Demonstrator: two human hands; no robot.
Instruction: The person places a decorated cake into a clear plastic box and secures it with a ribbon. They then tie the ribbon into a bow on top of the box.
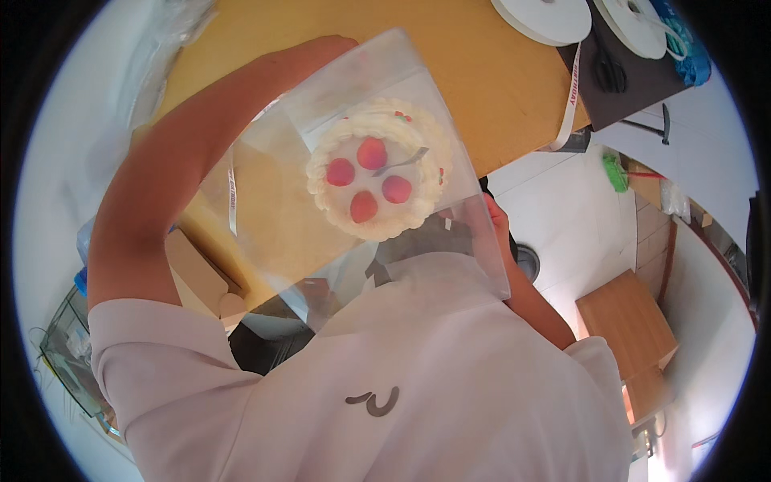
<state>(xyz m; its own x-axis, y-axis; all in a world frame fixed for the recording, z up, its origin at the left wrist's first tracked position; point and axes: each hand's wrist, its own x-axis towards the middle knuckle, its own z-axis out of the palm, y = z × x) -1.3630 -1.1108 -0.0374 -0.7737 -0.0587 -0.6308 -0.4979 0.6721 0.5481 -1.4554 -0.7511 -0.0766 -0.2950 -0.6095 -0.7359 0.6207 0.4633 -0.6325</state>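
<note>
A transparent plastic cake box [470, 250] fills the space before my chest, its near edge by my shirt. Seen through it is a round cream-coloured cake [337, 214] with a piped, ruffled border and several red, strawberry-like rounds on top. Small red decorations dot its side. My left arm reaches around the box's left side, and my left hand [338, 43] is at the far edge, its fingers hidden behind the plastic. On the right, my right hand [495, 215] grips the box's side wall.
Under the box lies a yellow-brown tabletop [494, 90]. Two white ribbon spools [545, 21] and black-handled scissors [611, 71] are at its far right. A printed white ribbon [569, 114] hangs over the edge. Cardboard [202, 271] sits at left; a brown carton [629, 325] stands at right.
</note>
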